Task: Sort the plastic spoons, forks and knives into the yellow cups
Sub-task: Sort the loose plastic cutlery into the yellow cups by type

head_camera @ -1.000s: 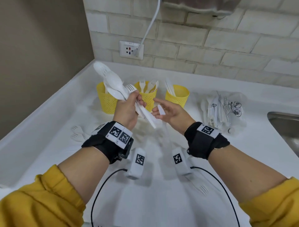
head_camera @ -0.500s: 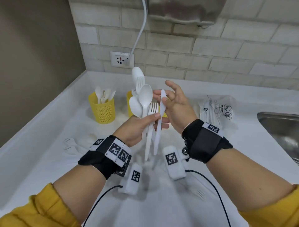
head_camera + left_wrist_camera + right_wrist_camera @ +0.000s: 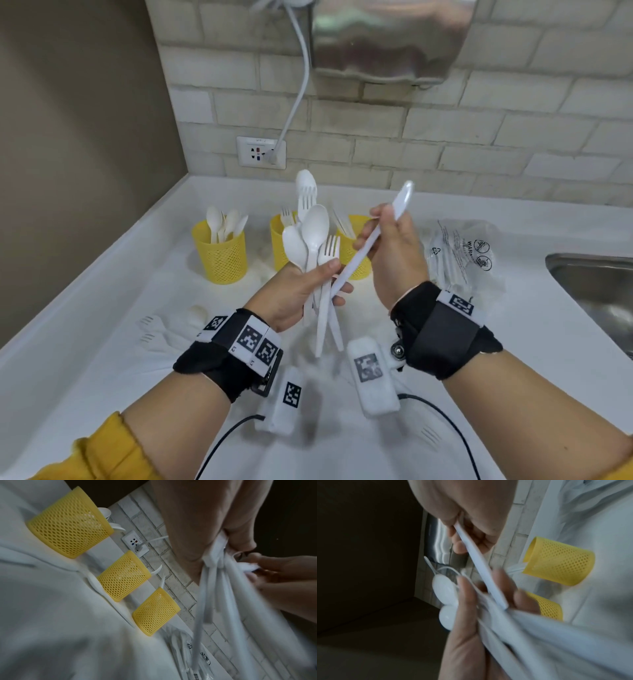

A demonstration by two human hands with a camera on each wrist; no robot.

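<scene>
Hands: both raised above the counter (image 3: 513,359), wrists banded in black, forearms entering from 7 and 5 o'clock in the head view.
Left hand (image 3: 294,294): palm turned inward, fingers and thumb curled round a bundle (image 3: 317,260) of white spoons and forks; bowls and tines fan toward 12 o'clock, handles hang toward 6 o'clock below the fist.
Right hand (image 3: 394,253): at 3 o'clock of the left hand, back toward the camera, fingers curled and clamped on a knife (image 3: 370,240).
Knife: tilted, its tip toward 1 o'clock above the fist, its handle end toward 7 o'clock, where it meets the bundle at the left fingertips (image 3: 334,265).
Wrist views: blurred; the right one shows the knife running from the right fingers to the left hand's grip.
Cups: three yellow mesh cups in a row behind the hands, upright on the counter.
Left cup (image 3: 221,255): holds spoons.
Middle cup (image 3: 279,246): holds forks, partly hidden by the bundle.
Right cup (image 3: 356,260): holds slim white pieces, partly hidden by the right hand.
Loose cutlery (image 3: 164,329): lies at 9 o'clock of the left wrist.
Bag (image 3: 462,253): clear plastic, at 3 o'clock of the right hand.
Sink (image 3: 596,291): steel, at the far 3 o'clock edge.
</scene>
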